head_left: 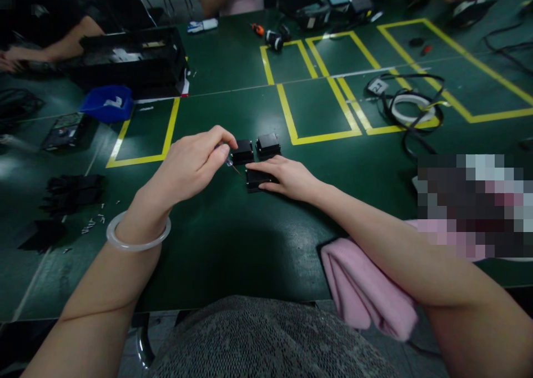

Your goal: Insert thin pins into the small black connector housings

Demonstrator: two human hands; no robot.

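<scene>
My left hand [192, 161], with a pale bangle on its wrist, is closed around a small screwdriver [229, 160]. Most of the handle is hidden by the fingers; the thin shaft points down toward the left end of a small black box [254, 179]. My right hand [295, 179] grips that box against the table, fingers over its top and thumb along the near side. Just behind it sit two similar black boxes, one on the left [242, 151] and one on the right [268, 144], with small bright screws at their ends.
Loose screws [88, 226] and black parts [73, 192] lie at left, near a blue bin [109, 105] and a long black case [133, 61]. Coiled cable [412, 109] lies at right. A pink cloth [366, 289] hangs over the front edge. Other people sit across the table.
</scene>
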